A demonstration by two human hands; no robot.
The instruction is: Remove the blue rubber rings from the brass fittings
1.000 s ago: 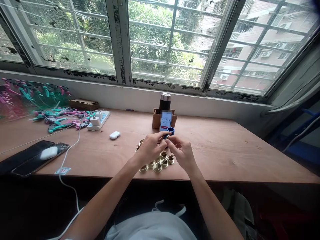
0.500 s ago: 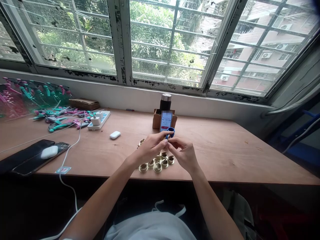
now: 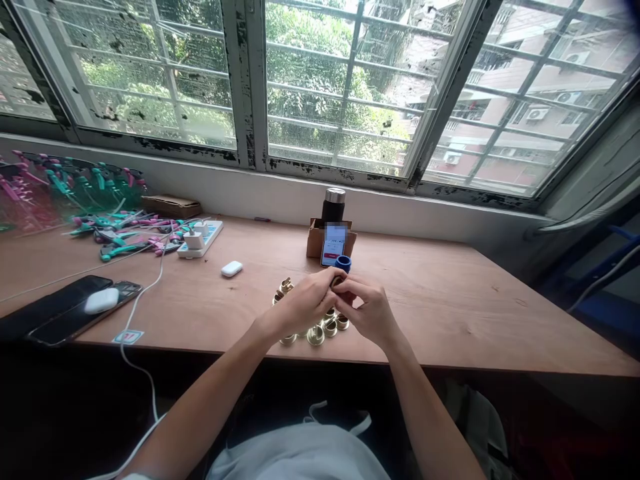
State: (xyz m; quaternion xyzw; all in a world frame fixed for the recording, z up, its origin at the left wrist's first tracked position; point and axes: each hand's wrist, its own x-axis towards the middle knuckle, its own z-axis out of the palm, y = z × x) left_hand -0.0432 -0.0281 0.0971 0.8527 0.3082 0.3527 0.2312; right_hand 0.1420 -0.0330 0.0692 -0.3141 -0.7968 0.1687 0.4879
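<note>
My left hand (image 3: 316,293) and my right hand (image 3: 367,308) meet over the table with their fingers closed around a small brass-coloured ring (image 3: 337,282). Fingertips cover most of it, so its full shape is hidden. Just beyond the fingertips stands a blue ring-shaped piece (image 3: 343,263), its dark opening facing up. Below and around my hands several short brass-coloured rings (image 3: 315,335) are grouped on the wooden table, partly covered by my left hand. A few more brass rings (image 3: 286,285) lie to the left of that hand.
A phone (image 3: 333,245) leans on a cardboard box (image 3: 315,241) holding a black bottle (image 3: 333,207). At left are a white earbud case (image 3: 231,269), power strip (image 3: 201,241), pink and teal pliers (image 3: 117,248), dark phones (image 3: 75,310) and a white cable (image 3: 131,313). The table's (image 3: 475,300) front edge is near my forearms.
Both hands have closed in tighter around the small piece, and my right fingers now overlap the left ones more. The blue showing between the fingertips earlier is now hidden. The view has shifted slightly.
</note>
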